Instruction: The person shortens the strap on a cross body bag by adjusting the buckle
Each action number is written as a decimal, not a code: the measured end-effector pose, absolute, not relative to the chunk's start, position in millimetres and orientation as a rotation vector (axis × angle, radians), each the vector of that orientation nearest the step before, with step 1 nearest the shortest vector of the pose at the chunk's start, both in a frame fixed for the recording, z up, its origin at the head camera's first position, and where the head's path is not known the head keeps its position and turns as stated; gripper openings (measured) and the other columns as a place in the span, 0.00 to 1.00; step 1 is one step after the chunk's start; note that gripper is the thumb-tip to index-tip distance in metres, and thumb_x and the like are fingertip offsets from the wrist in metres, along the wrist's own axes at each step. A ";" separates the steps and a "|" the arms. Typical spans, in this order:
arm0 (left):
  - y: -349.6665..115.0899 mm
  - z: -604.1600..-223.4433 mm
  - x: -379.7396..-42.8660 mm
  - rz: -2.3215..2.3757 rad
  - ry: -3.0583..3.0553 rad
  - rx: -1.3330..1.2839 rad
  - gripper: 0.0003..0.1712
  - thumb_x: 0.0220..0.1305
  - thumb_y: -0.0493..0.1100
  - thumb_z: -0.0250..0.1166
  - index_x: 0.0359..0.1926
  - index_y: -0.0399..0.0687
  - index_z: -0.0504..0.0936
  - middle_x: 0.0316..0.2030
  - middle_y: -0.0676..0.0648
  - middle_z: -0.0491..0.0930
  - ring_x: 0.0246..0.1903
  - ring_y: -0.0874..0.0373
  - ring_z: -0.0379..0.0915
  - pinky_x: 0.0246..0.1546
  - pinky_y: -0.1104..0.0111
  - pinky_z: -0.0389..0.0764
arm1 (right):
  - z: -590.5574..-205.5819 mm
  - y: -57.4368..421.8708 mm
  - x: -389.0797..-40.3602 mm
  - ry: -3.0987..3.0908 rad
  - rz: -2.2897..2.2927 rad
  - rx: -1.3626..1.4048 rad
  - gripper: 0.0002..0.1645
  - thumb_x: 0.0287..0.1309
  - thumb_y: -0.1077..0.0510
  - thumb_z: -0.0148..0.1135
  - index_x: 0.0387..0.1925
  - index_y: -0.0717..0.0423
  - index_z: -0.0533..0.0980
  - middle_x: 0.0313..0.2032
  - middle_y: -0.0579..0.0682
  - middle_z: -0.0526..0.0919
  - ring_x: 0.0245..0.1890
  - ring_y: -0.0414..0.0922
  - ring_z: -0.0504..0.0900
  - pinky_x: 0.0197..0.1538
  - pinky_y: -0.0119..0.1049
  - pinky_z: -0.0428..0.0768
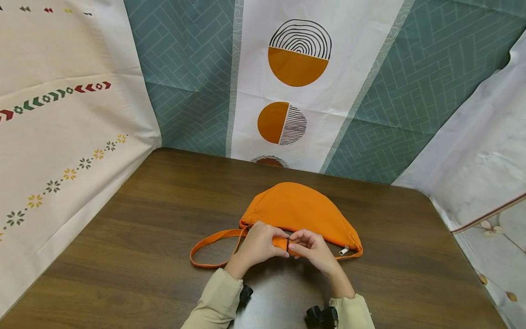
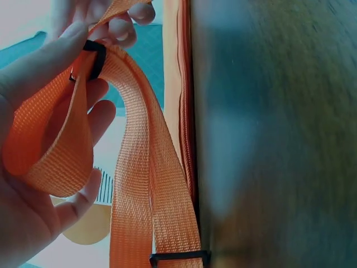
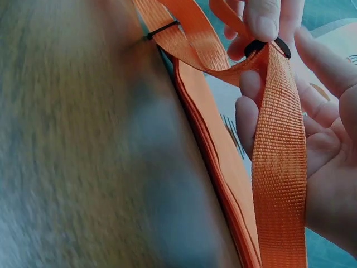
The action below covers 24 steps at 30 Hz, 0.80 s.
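Note:
A half-moon orange fabric bag (image 1: 296, 205) lies on the table, its straight zipped edge facing the hands. In front of that edge the left hand (image 1: 255, 245) and right hand (image 1: 315, 252) meet at a black strap slider (image 2: 99, 60). The left fingers and thumb hold a folded loop of the orange webbing strap (image 2: 61, 167) just beside the slider. From the other side, the right hand grips the strap close to the slider. A second black strap ring (image 2: 178, 256) shows lower on the webbing in the left wrist view.
A strap loop (image 1: 211, 264) trails on the wooden table (image 1: 135, 256) left of the bag. The zipper pull (image 1: 344, 250) sits at the bag's right corner. Patterned cloth (image 1: 189, 82) hangs behind the table, with more fabric at both sides.

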<state>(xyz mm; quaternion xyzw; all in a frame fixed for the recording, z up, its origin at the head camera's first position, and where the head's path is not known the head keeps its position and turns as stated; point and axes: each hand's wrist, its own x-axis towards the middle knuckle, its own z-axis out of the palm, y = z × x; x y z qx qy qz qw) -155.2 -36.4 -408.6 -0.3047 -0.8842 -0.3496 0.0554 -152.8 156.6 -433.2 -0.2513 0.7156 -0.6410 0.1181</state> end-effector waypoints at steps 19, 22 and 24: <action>-43.3 -413.0 -160.9 -1.444 -2.669 -0.974 0.19 0.47 0.45 0.70 0.40 0.39 0.82 0.35 0.48 0.81 0.30 0.61 0.71 0.32 0.74 0.72 | -401.2 137.4 -134.7 2.574 -1.611 -0.800 0.18 0.40 0.71 0.68 0.38 0.70 0.74 0.32 0.59 0.80 0.28 0.49 0.77 0.33 0.32 0.76; -46.2 -413.9 -161.8 -1.428 -2.679 -0.939 0.24 0.44 0.47 0.71 0.43 0.40 0.81 0.39 0.48 0.80 0.35 0.60 0.72 0.37 0.72 0.72 | -403.1 141.0 -136.6 2.511 -1.663 -0.786 0.18 0.41 0.72 0.66 0.38 0.72 0.73 0.32 0.62 0.80 0.27 0.45 0.76 0.32 0.30 0.76; -48.7 -414.2 -162.4 -1.407 -2.688 -0.901 0.27 0.42 0.48 0.72 0.45 0.40 0.80 0.41 0.47 0.79 0.37 0.59 0.71 0.39 0.70 0.71 | -407.3 144.7 -139.3 2.470 -1.716 -0.771 0.18 0.42 0.73 0.65 0.39 0.72 0.73 0.31 0.62 0.80 0.25 0.42 0.75 0.30 0.29 0.76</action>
